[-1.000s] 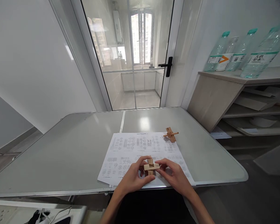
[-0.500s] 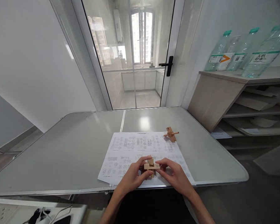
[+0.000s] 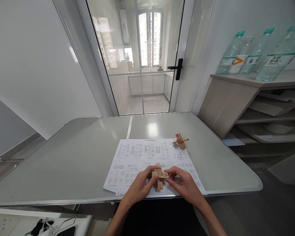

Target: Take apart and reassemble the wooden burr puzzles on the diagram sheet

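Near the table's front edge, a pale wooden interlocking puzzle [image 3: 160, 176] of crossed notched bars is held just over the printed sheets. My left hand [image 3: 143, 183] grips its left side, thumb on the near-left face and fingers behind. My right hand [image 3: 183, 182] pinches the right end of the crosswise bar between thumb and index finger. One bar end points toward me below the thumb. Part of the puzzle is hidden by my left fingers. A second, darker wooden puzzle [image 3: 180, 141] with a thin stick through it lies at the sheets' far right corner.
Printed instruction sheets [image 3: 135, 154] with small diagrams lie under my hands on the grey table [image 3: 71, 157]. Plastic bottles [image 3: 277, 60] stand on a wooden shelf unit [image 3: 229, 101] to the right. A glass door is behind the table; cables [image 3: 64, 223] lie at lower left.
My left thumb has moved up onto the puzzle's left block. The bar end toward me now shows more fully below it. My right hand has barely moved.
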A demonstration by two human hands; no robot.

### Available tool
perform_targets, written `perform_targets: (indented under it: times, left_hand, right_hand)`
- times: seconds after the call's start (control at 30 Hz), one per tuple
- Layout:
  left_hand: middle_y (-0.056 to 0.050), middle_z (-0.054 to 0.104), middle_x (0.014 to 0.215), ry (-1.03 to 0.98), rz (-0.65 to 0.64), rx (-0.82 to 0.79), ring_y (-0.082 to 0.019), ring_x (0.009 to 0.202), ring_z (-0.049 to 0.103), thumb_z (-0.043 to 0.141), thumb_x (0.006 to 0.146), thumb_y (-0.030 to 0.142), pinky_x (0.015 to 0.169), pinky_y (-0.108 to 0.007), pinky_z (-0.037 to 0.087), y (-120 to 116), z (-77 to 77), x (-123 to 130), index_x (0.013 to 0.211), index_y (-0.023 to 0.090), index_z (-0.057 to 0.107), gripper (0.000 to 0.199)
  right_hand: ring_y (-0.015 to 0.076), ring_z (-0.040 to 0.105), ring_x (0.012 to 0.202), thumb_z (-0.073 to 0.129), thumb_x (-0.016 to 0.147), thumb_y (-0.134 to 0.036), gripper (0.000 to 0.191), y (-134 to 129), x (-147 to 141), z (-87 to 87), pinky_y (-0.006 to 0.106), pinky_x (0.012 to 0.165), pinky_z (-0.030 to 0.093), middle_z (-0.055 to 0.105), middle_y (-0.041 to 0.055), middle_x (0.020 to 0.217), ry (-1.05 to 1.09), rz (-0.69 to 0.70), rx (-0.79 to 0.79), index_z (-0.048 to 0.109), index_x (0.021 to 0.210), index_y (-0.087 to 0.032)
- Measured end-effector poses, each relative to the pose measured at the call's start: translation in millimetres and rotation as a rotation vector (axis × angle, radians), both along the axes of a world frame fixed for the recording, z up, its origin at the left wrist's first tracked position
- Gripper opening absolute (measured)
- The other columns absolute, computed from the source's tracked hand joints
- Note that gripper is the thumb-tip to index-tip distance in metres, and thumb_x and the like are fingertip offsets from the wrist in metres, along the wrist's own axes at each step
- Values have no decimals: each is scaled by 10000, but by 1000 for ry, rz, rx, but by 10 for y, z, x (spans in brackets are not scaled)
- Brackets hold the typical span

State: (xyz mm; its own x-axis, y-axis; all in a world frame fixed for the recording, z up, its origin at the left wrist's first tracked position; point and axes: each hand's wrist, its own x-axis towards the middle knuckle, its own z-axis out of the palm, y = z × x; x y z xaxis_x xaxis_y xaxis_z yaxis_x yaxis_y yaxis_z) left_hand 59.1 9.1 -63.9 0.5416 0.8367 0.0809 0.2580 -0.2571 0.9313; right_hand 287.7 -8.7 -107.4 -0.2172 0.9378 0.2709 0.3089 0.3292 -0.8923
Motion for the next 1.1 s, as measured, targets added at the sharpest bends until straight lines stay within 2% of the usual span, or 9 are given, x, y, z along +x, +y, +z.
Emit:
perform_targets:
  times: [0.4, 0.8, 1.1]
  left_hand:
    - [-55, 733, 1083, 31, 13, 54, -207, 951, 661, 512, 1072, 417, 878, -325, 500, 9, -34, -17, 1313, 236, 620, 320]
    - [-48, 734, 1014, 46, 23, 55, -194, 861, 660, 517, 1057, 457, 831, -320, 508, 7, -24, -9, 1274, 227, 635, 337]
    - [-15, 682, 841, 10, 4, 2, -180, 766, 656, 507, 1060, 476, 769, -309, 508, 8, -34, -12, 1278, 211, 613, 359]
  right_hand:
    - [212, 661, 855, 650, 1001, -416, 211, -18, 14, 67, 328, 773, 520, 702, 29, 937, 29, 44, -66, 709, 1118, -250]
    - [208, 656, 844, 624, 1013, -413, 220, -4, 13, 37, 328, 776, 527, 708, 33, 943, 16, 61, -60, 699, 1129, -242]
    - [217, 660, 842, 598, 1023, -449, 244, -17, 5, 58, 339, 781, 541, 717, 41, 951, -2, 57, -43, 697, 1113, -245]
